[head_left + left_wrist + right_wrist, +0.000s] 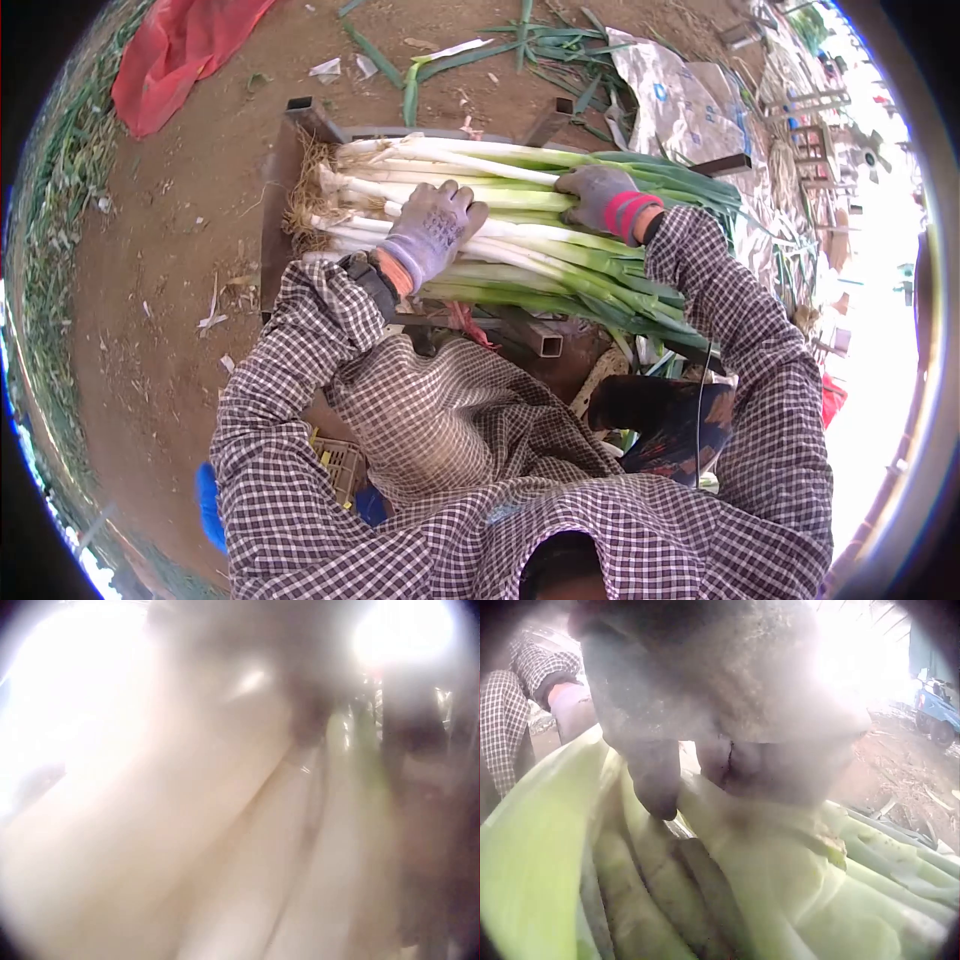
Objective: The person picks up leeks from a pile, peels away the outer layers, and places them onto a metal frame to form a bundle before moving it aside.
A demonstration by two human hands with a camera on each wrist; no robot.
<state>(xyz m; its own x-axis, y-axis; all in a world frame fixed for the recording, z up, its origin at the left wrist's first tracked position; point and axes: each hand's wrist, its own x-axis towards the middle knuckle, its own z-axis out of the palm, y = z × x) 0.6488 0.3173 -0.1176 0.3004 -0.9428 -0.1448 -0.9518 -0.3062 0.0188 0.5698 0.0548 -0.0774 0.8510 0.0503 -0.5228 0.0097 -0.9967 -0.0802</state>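
Note:
A thick pile of long green onions [520, 250] lies crosswise in a metal frame, roots to the left and green leaves to the right. My left hand [432, 228], in a grey-purple glove, bends its fingers over the white stalks and grips among them. The left wrist view is blurred, with pale stalks [300, 862] close to the camera. Farther right, my right hand [602, 198], in a grey glove with a pink-striped cuff, holds green onion where white turns to green. In the right wrist view, thumb and fingers [765, 769] close down around a pale green stalk [742, 855].
Metal posts [310, 118] and a square tube end [550, 346] stick out around the pile. Loose leaves [575, 50] and a white plastic sack [670, 95] lie beyond it. A red cloth [185, 60] is on the ground, far left. A crate [342, 468] stands near the knees.

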